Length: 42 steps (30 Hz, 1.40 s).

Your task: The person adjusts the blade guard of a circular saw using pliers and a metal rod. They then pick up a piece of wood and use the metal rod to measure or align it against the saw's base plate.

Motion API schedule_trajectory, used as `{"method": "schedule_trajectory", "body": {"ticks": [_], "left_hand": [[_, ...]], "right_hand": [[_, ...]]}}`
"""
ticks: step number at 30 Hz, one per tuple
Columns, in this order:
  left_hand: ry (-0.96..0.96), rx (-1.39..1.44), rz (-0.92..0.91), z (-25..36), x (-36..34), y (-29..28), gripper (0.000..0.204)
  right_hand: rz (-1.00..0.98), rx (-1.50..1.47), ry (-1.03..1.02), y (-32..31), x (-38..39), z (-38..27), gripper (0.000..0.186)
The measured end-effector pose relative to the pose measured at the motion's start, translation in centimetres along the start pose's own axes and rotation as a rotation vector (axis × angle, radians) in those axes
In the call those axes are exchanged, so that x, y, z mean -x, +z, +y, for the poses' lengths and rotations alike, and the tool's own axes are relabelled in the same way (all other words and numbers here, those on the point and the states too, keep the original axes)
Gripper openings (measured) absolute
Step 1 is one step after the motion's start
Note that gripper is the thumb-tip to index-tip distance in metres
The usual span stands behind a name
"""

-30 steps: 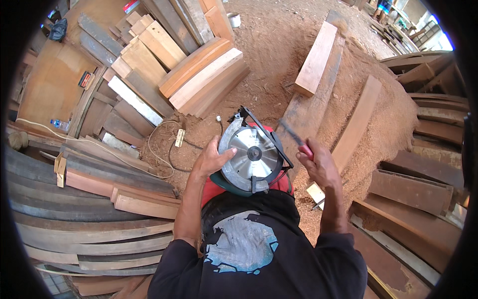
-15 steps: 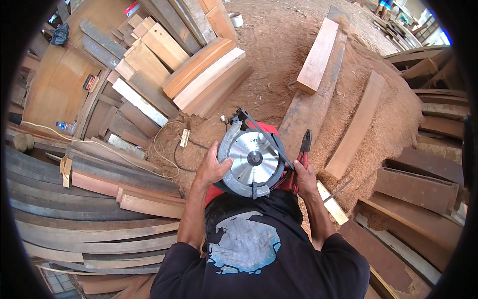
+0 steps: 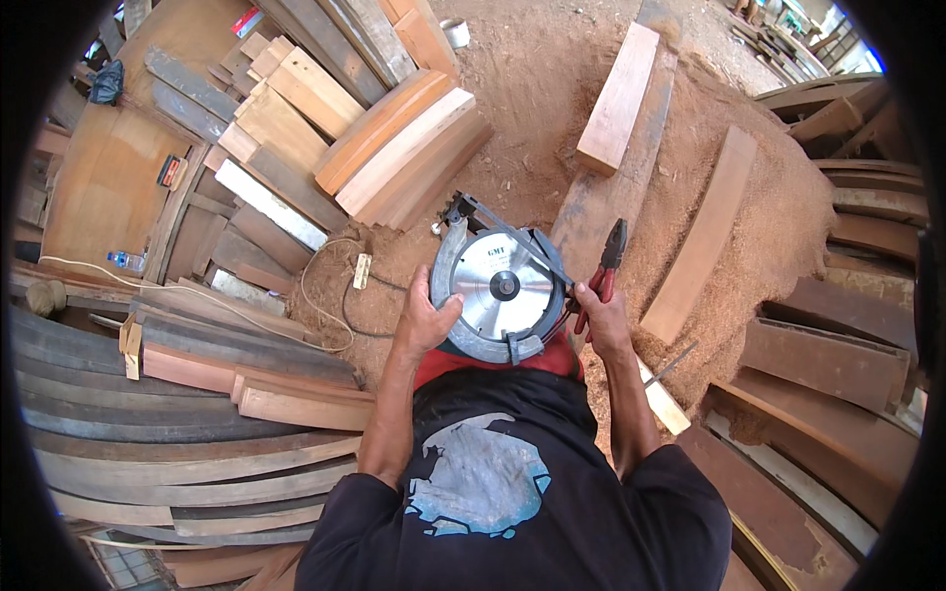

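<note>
A circular saw lies on its side in front of my body, its round silver blade turned up to face me. A dark grey guard curves round the blade's left and lower edge. My left hand grips that guard at the left, thumb on top and fingers out of sight beneath. Wrapped round red-handled pliers is my right hand, close against the saw's right edge; the dark jaws point up and away from me. Part of the pliers' handles is hidden by my fingers.
Stacked boards crowd the left side, and more planks lie at the right. A squared timber rests on a long plank beyond the saw, beside a sawdust heap. A pale cord loops at the left.
Both hands and the saw have shifted slightly farther from my body. The pliers have risen with my right hand, their jaws tilting a little more to the right.
</note>
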<state>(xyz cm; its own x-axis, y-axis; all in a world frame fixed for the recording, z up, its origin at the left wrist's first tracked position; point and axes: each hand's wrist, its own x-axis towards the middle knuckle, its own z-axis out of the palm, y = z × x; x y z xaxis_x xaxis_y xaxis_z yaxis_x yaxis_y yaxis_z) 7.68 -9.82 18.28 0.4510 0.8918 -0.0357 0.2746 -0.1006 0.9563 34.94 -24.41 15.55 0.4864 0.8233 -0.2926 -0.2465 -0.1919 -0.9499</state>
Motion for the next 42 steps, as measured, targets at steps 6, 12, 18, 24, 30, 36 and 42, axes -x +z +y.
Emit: {"method": "schedule_trajectory", "body": {"ticks": [6,12,18,24,30,36,42], "left_hand": [[-0.134,-0.138,-0.039,-3.5,0.1,-3.3,0.078],[0.067,-0.221,-0.018,1.6,3.1,-2.1,0.125],[0.051,-0.814,-0.038,4.6,6.1,1.0,0.144],[0.094,-0.564,-0.037,2.0,4.5,-2.5,0.126],[-0.008,-0.242,0.08,0.3,1.4,-4.6,0.103],[-0.048,-0.259,0.271,-2.2,-0.4,-3.5,0.076],[-0.125,-0.293,0.206,-1.5,-1.9,-2.5,0.067]], "right_hand": [[-0.165,0.023,-0.046,0.9,1.3,2.6,0.031],[-0.233,0.043,0.065,1.7,0.6,1.1,0.031],[-0.262,0.062,0.008,1.8,0.2,1.3,0.032],[-0.238,0.083,0.064,2.1,0.6,0.4,0.034],[-0.243,0.055,0.037,2.5,0.7,0.5,0.032],[-0.254,0.045,0.032,2.8,0.8,0.1,0.029],[-0.236,0.054,0.004,2.7,0.6,0.8,0.031]]}}
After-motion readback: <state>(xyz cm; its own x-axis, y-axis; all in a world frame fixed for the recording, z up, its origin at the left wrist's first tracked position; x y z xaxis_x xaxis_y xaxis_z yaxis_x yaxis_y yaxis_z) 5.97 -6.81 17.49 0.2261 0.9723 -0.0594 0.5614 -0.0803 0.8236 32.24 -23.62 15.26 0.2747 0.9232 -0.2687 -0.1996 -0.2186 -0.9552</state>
